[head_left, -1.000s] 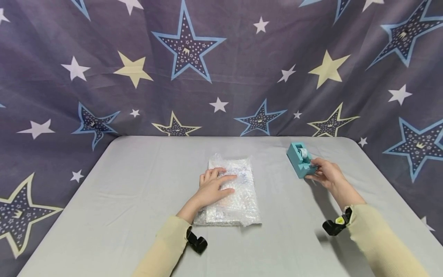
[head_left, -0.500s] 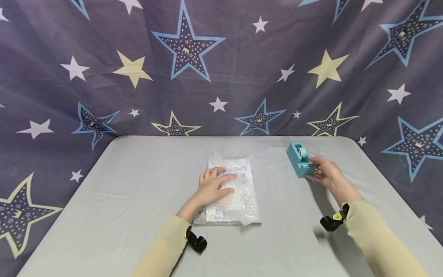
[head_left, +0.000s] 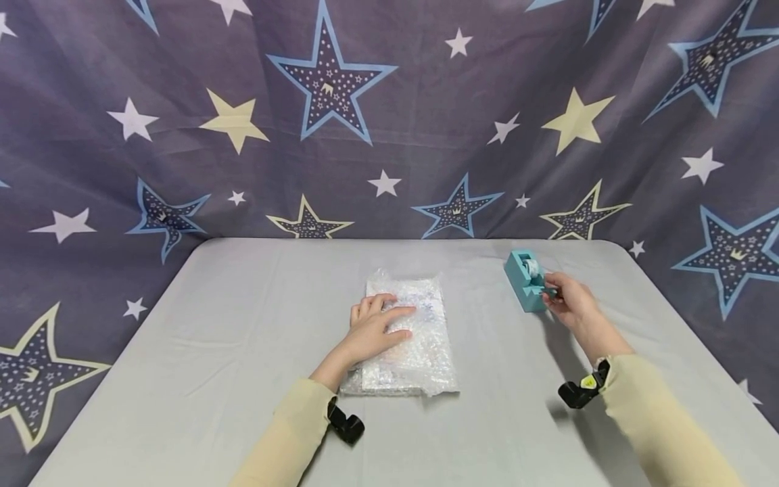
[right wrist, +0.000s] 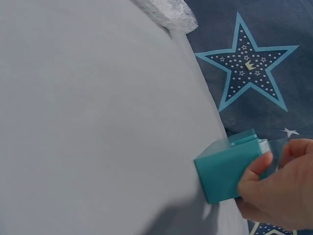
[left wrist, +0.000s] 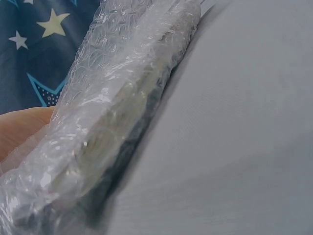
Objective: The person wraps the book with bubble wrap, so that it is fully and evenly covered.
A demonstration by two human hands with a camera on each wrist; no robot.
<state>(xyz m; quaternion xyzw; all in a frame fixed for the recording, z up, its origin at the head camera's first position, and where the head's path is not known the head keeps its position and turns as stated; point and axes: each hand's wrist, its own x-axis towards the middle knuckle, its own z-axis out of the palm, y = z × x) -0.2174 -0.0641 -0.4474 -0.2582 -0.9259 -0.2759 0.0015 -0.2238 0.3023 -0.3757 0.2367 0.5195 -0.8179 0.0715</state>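
My left hand (head_left: 372, 334) rests spread on a flat rectangular item wrapped in bubble wrap (head_left: 426, 352), in the middle of the table. The left wrist view shows the wrap's near edge (left wrist: 117, 112) close up, with part of the hand behind it; what lies inside is blurred by the plastic. Over at the right, a teal tape dispenser (head_left: 518, 279) stands on the table with a roll of tape in it. At its front end my right hand (head_left: 575, 304) pinches the end of the clear tape (right wrist: 278, 147) between thumb and forefinger.
A pale grey cloth covers the table (head_left: 243, 325). Behind it and along both sides hangs a dark star-patterned curtain (head_left: 402, 135). A black wrist camera (head_left: 581, 392) sits on the right wrist, another on the left.
My right hand has shifted slightly left and its fingers have closed in at the dispenser's front end. The left hand, the wrapped item and the dispenser look unmoved.
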